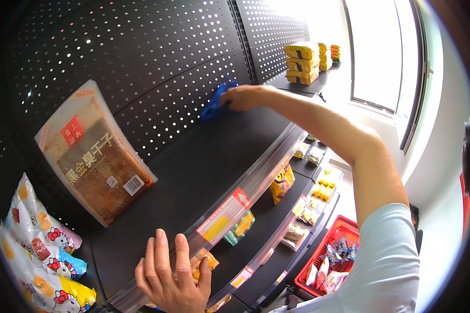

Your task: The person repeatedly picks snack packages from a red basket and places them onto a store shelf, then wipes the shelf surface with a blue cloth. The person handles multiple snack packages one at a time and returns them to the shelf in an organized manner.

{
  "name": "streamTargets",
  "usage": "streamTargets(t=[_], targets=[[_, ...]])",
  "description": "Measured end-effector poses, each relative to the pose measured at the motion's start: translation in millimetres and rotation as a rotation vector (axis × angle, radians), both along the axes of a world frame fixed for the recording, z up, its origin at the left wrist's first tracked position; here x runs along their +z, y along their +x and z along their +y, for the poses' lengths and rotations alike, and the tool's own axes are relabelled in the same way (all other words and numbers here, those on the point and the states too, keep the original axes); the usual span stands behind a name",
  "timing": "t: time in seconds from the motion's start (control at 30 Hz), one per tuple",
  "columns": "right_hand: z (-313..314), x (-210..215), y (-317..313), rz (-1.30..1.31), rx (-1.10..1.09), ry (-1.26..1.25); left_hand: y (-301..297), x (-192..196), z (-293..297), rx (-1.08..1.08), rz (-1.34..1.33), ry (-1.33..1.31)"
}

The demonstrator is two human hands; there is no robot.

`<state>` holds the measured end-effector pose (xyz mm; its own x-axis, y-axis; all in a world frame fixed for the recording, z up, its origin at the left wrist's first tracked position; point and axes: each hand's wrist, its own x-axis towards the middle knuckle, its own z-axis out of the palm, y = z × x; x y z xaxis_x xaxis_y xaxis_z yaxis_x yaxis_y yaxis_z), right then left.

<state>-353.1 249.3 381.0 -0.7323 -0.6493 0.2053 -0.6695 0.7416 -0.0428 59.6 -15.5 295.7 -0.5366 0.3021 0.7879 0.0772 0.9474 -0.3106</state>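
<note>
Two hands work a black shelf (193, 172): right hand (248, 97) grips a blue cloth (214, 104) at upper centre; left hand (171, 276) rests flat, fingers spread, on the shelf's front edge.

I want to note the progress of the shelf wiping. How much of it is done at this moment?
Done: I cannot tell from the dark shelf which parts are already wiped. In hand: the right hand presses a blue cloth on the shelf near the perforated back panel; the left hand rests on the front rail. Left: the area under the big flat snack bag and the colourful packets, which are on the shelf.
</note>
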Motion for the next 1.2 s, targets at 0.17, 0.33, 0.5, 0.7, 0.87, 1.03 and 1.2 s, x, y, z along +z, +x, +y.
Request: streamTargets(t=[0.17,0.33,0.5,0.7,0.87,1.03,1.2], targets=[[106.1,-8.4,-13.0,0.142,-0.329,0.002,-3.4,-1.7,4.8,0.010,0.028,-0.010],[81.9,2.8,51.1,0.196,-0.420,-0.002,4.7,-6.3,-5.0,0.125,-0.062,-0.071],[107.5,20.4,90.0,0.110,-0.374,-0.047,-4.2,-8.7,-2.1,0.075,-0.063,-0.042],[240.9,27.8,151.8,-0.529,0.098,-1.179,-6.2,-9.6,4.5,0.001,0.001,-0.045],[230.6,-57.9,288.3,-0.882,0.249,-1.634,-4.9,-13.0,-7.1,0.034,0.045,-0.065],[196.1,-206.2,436.4,-0.909,-0.392,-1.993,-14.9,-20.2,-9.1,-0.062,0.094,-0.083],[185.3,-390.0,534.8,-0.948,-0.803,-1.660,-22.4,-25.0,-27.6,-0.032,0.134,-0.170]])
